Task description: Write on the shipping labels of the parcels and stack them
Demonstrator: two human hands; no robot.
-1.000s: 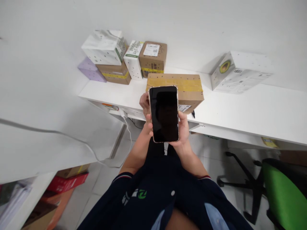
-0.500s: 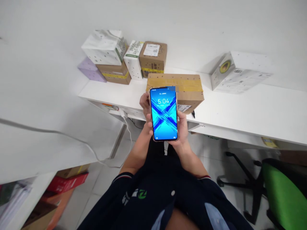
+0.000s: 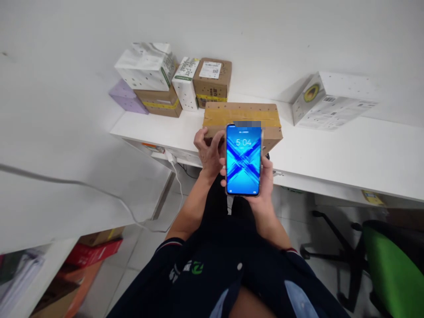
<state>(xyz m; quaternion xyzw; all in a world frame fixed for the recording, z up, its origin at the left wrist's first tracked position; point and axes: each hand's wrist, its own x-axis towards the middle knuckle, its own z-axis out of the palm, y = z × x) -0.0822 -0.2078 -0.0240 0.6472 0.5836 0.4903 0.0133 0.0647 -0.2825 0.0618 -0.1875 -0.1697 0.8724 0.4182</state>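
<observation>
My right hand [image 3: 266, 181] is wrapped round a smartphone [image 3: 243, 161], its fingertips showing along the left edge. The lit screen faces me, blue with the time 5:04. My left hand [image 3: 209, 152] is just left of the phone, fingers bent and apart, at the front left corner of a taped cardboard box [image 3: 241, 114]. Whether those fingers press on the box I cannot tell. The phone covers part of the box's front and some left fingertips.
The white desk [image 3: 331, 154] runs along the wall. At its left stand a white box [image 3: 144, 66], a purple box [image 3: 127, 96] and several others; a white avocado-print box [image 3: 334, 97] is on the right. A cable [image 3: 129, 210] hangs at left. A green chair [image 3: 394, 265] stands lower right.
The phone has moved right in my right hand. My left hand has come out from behind its left edge and now shows more fully beside the cardboard box.
</observation>
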